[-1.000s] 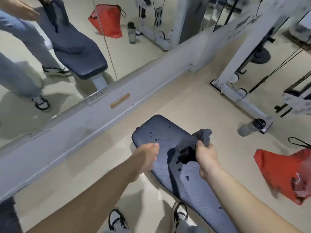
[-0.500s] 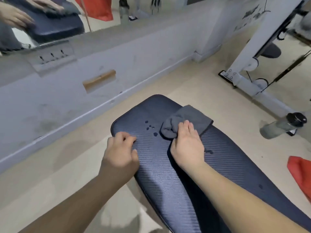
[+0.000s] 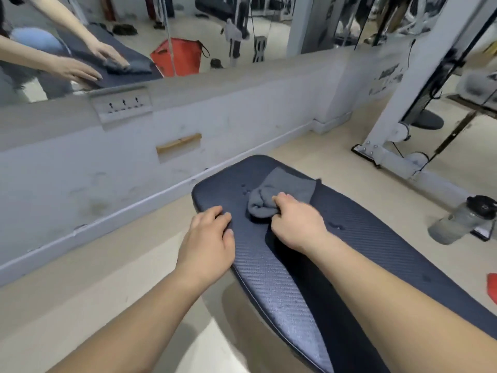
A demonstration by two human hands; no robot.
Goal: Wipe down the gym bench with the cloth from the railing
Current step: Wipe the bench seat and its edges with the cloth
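Since half a second ago, right hand (image 3: 294, 224) goes from flat to gripping bunched grey cloth (image 3: 279, 195) near head end of dark-blue textured padded counter (image 3: 274, 278). Left hand (image 3: 207, 244) curled, empty, on counter's left edge.

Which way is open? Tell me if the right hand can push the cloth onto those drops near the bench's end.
Probably yes: the right hand grips the cloth beside the drops, with bare bench between.

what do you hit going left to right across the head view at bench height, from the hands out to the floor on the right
left hand → grey cloth → right hand → bare bench pad → water bottle lying on the floor
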